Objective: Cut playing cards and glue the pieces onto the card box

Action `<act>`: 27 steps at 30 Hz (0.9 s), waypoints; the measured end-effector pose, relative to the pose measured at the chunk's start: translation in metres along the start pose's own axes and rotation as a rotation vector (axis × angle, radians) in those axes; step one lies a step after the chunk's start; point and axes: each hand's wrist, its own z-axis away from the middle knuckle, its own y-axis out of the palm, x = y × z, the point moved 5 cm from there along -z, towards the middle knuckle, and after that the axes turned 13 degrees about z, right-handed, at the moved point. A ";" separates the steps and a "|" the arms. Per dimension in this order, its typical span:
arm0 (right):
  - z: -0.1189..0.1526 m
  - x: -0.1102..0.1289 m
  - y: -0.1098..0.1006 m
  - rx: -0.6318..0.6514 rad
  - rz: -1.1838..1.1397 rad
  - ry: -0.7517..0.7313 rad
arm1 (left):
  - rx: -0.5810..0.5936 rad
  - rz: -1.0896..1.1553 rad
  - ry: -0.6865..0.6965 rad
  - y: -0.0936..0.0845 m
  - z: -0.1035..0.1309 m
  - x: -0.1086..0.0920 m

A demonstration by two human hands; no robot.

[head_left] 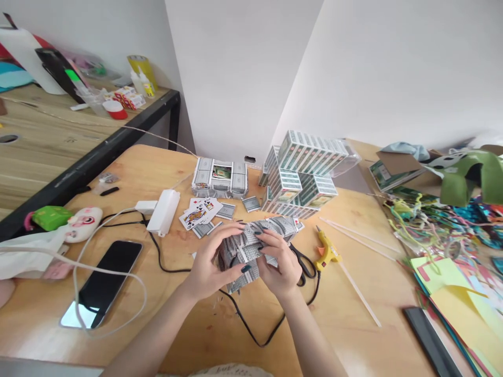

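Between my hands is a folded structure made of grey-patterned playing cards (248,251), tilted just above the table. My left hand (214,262) grips its left side, thumb in front and fingers over the top. My right hand (280,262) has its fingertips bent onto the right part; its palm side is partly hidden. Beyond them lie loose playing cards (201,210), some face up. A finished-looking card-covered box (231,180) stands behind these. Close to my right hand are black-handled scissors (305,264), partly covered, and a yellow glue gun (327,250).
Stacked card packs (285,186) rise at the back. Clear glue sticks (361,296) lie to the right, near coloured paper (458,309) and tangled cords (424,225). On the left are a phone (104,280), a white power block (164,212) and looping cables.
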 end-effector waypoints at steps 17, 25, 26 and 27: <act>0.006 0.001 -0.001 0.007 -0.016 0.062 | -0.061 -0.211 0.180 0.012 0.008 -0.008; 0.002 0.001 0.000 0.021 0.033 0.119 | -0.196 -0.118 0.205 0.013 0.018 -0.003; 0.002 0.000 -0.001 0.025 0.050 0.142 | -0.195 -0.122 0.223 0.014 0.019 -0.003; 0.002 -0.003 -0.003 0.027 0.069 0.178 | -0.192 -0.123 0.245 0.014 0.019 -0.004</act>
